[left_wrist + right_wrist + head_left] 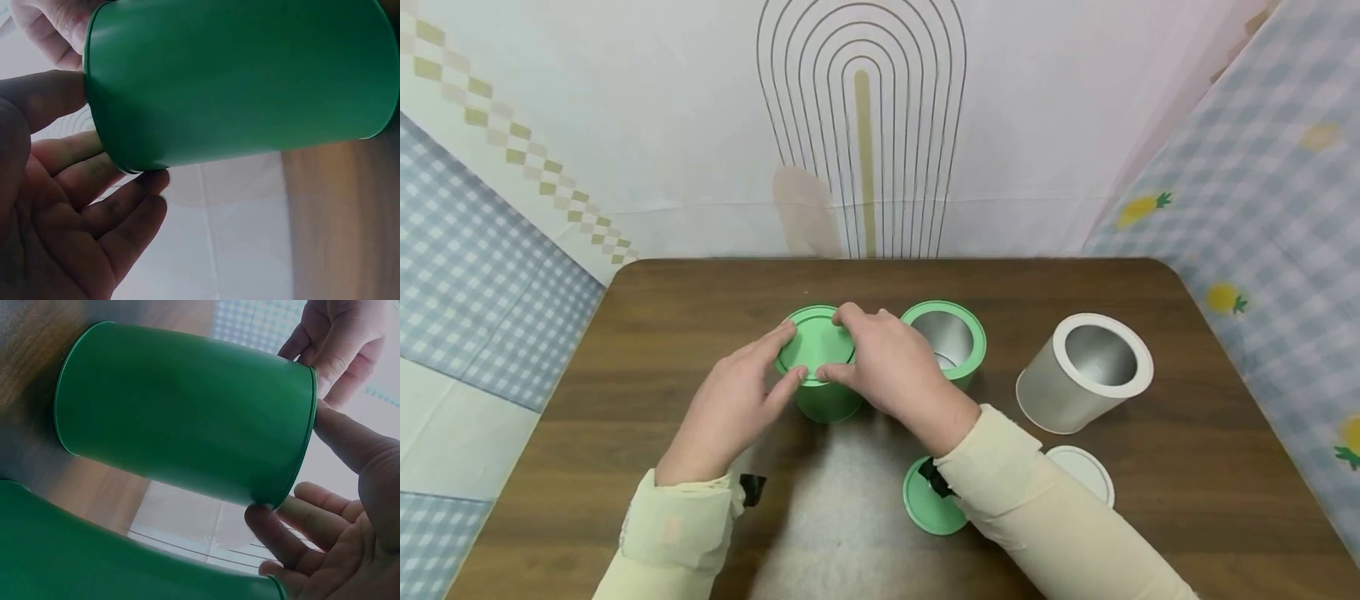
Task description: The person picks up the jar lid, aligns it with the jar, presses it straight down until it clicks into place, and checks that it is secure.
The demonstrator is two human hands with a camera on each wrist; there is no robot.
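While L hand [737, 385] and R hand [891, 360] both grip the edge of the green lid [822, 346], atop the leftmost green can [829, 406] on the desk [677, 321], it is prob. best to use equal force w/ both, so it does not tilt.

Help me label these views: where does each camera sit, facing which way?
Head: worn on the head, looking forward and down at the table; left hand, right hand and sleeves show.
Left wrist: worn there, facing the lidded green can; both hands show.
Right wrist: worn there, facing that can; both hands show.
Both wrist views share that can.
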